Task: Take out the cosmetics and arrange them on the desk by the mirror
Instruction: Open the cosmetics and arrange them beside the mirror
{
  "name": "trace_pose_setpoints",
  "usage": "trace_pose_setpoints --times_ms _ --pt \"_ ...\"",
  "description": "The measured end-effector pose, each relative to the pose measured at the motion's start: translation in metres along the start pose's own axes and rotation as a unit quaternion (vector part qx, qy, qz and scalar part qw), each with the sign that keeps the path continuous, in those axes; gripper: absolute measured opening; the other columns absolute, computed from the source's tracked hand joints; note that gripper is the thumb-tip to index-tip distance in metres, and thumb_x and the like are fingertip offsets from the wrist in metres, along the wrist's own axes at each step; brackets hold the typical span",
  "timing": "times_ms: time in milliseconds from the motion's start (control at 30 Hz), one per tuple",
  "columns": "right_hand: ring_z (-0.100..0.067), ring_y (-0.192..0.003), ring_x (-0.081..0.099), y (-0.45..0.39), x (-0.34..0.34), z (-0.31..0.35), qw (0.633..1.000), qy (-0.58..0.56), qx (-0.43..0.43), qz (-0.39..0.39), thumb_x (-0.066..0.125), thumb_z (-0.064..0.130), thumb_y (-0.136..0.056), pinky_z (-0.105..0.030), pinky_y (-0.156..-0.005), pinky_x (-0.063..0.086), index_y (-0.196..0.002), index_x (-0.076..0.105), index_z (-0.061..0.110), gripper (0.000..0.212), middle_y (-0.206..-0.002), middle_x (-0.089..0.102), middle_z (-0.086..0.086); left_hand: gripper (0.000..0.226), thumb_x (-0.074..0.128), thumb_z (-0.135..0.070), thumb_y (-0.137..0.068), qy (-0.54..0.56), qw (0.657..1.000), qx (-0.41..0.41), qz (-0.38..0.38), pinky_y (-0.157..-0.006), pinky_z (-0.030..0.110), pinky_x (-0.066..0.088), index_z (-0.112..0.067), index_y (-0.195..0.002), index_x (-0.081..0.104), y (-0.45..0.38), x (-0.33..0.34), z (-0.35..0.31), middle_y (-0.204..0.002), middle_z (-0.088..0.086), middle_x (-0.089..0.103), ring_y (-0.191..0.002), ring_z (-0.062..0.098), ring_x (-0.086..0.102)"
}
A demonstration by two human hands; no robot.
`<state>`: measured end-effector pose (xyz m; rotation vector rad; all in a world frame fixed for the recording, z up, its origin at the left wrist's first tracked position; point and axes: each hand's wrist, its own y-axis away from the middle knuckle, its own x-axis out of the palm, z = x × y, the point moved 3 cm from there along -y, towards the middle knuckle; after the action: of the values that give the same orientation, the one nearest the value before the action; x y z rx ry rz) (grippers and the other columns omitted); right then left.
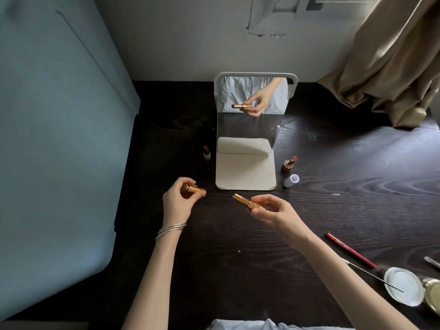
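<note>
A standing mirror (252, 108) with a white base sits at the back middle of the dark wooden desk (333, 186). My left hand (177, 201) holds a short gold lipstick cap (194, 188) just left of the mirror's base. My right hand (273, 210) pinches a gold lipstick tube (247, 201) in front of the base. An uncapped lipstick (206, 154) stands upright left of the mirror. Another uncapped lipstick (289, 163) stands to the mirror's right, with a small white tube (291, 180) beside it.
A red pencil (351, 250) lies on the desk at the right. Near the right front edge are a round glass dish (404, 285) with a thin metal tool across it and a gold-rimmed jar (433, 292). A beige curtain (392, 63) drapes onto the back right corner.
</note>
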<state>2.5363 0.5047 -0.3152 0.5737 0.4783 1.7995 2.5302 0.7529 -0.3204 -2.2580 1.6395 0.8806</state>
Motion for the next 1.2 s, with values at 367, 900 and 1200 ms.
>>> trace_pose_setpoints --times_ms 367,900,1200 --pt "-0.021 -0.091 0.065 -0.016 0.015 -0.006 1.000 -0.001 0.016 0.015 0.070 0.004 -0.079 -0.038 -0.090 0.046 -0.099 0.068 0.018 0.024 -0.093 0.071 -0.005 0.040 0.077 -0.002 -0.070 0.007 1.000 0.004 -0.027 -0.086 0.023 0.050 -0.011 -0.106 0.060 -0.015 0.024 0.008 -0.100 0.004 0.068 -0.094 0.012 0.063" --pt "-0.025 -0.098 0.066 -0.025 0.010 -0.016 0.999 -0.024 0.026 -0.002 0.066 -0.001 -0.081 -0.046 -0.100 0.045 -0.101 0.068 0.017 0.026 -0.091 0.073 -0.005 0.036 0.075 0.002 -0.072 0.015 1.000 -0.006 -0.019 -0.083 0.028 0.054 -0.010 -0.104 0.064 -0.025 0.056 0.022 -0.103 0.006 0.068 -0.097 0.016 0.064" --pt "-0.028 -0.100 0.065 -0.024 0.008 -0.015 0.999 -0.031 0.023 0.007 0.068 0.002 -0.081 -0.045 -0.101 0.045 -0.102 0.068 0.018 0.026 -0.092 0.072 -0.005 0.037 0.076 -0.002 -0.072 0.010 1.000 -0.021 -0.019 -0.081 0.026 0.053 -0.012 -0.106 0.063 -0.027 0.057 0.024 -0.107 0.006 0.066 -0.099 0.019 0.063"
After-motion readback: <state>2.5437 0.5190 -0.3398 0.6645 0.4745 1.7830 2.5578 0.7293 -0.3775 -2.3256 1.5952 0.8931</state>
